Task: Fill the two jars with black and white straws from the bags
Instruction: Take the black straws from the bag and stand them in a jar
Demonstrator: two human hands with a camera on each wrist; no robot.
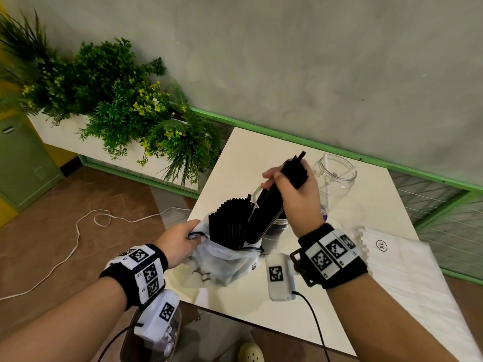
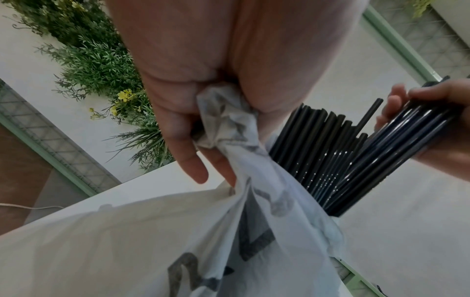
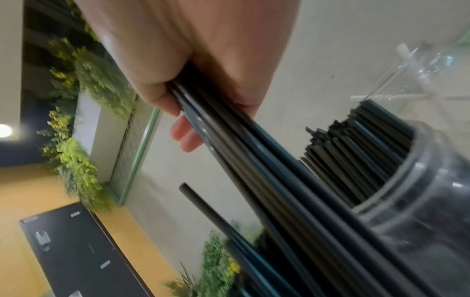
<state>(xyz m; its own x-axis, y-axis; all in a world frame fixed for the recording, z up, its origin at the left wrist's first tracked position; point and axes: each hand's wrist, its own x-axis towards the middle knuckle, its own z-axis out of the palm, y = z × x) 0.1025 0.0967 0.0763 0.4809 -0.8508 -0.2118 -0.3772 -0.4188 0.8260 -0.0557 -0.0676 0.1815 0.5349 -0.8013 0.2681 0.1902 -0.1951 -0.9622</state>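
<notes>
1. Left hand (image 1: 177, 242) pinches the white bag (image 1: 224, 259) rim, near table (image 1: 339, 296) edge.
2. Right hand (image 1: 295, 197) clenched round a black straw bundle (image 1: 269, 207), tilted over the bag.
3. Clear jar (image 1: 335, 176) far right.

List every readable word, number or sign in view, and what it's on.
"XL", circled: on the white straw pack.
Grey print on the bag: creased, unreadable.
Small characters beside the square codes on the wristbands: too small to read.
</notes>
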